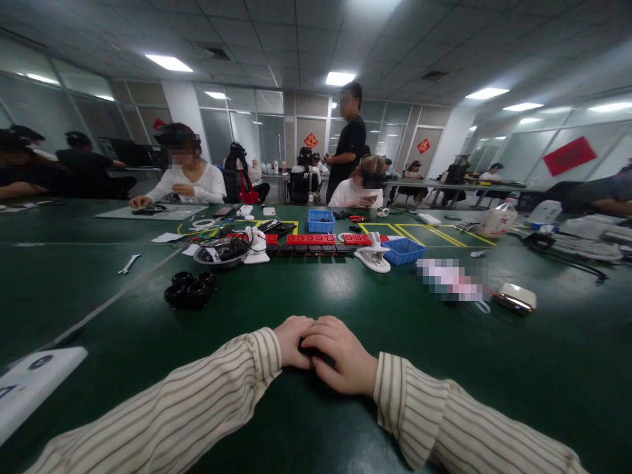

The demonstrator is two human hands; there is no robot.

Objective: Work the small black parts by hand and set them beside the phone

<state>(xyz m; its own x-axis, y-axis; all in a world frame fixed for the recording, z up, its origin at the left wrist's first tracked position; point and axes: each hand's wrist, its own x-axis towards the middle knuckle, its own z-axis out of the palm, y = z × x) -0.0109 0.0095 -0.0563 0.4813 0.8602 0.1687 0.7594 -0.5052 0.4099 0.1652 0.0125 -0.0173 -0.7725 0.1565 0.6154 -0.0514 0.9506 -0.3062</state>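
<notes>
- The left hand point(292, 341) and right hand point(340, 362) rest together on the green worktop point(316, 289), near and centre; the right lies partly over the left.
- A small dark object point(316, 355) shows between the two hands. It is mostly covered, so its kind cannot be told.
- Hand state: both are curled and pressed together around the dark object; whether the fingers pinch it or merely cover it cannot be told.
- Recommended handling, as a judgement: keep both wrists on the worktop for support, and hold the object low over the surface so that a slip cannot carry it away.
- Orientation: the visible strip runs roughly left to right, which suggests a long axis across the scene. Which end points where is hidden.
- A cluster of black round parts point(190, 289) lies farther off to the left, well apart from the hands.
</notes>
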